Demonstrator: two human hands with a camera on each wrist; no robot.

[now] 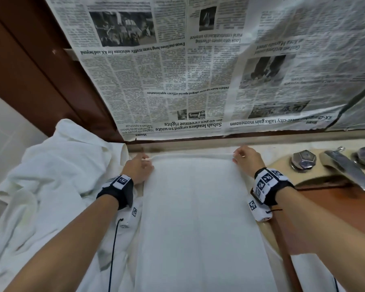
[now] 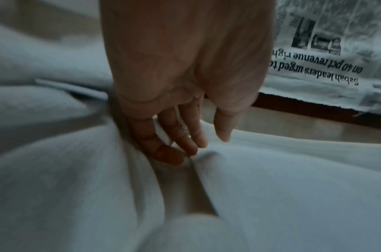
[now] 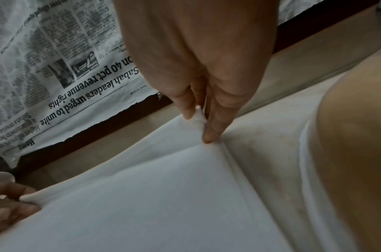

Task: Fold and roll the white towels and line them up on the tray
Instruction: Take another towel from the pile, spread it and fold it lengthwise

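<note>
One white towel point(image 1: 198, 207) lies flat as a long strip running from the wall ledge toward me. My left hand point(image 1: 147, 160) pinches its far left corner, and a bit of hem pokes out between the fingers. In the left wrist view the fingers point(image 2: 180, 136) curl down onto the towel's point(image 2: 293, 187) edge with cloth between them. My right hand point(image 1: 237, 157) pinches the far right corner. In the right wrist view the right hand point(image 3: 198, 122) holds that corner of the towel point(image 3: 163, 196) between thumb and finger. No tray is plainly recognisable.
A heap of loose white towels point(image 1: 51, 175) lies to the left. On the right stand a chrome faucet point(image 1: 343, 167) with two knobs and a reddish-brown surface point(image 1: 329, 209). Newspaper point(image 1: 188, 70) covers the wall behind.
</note>
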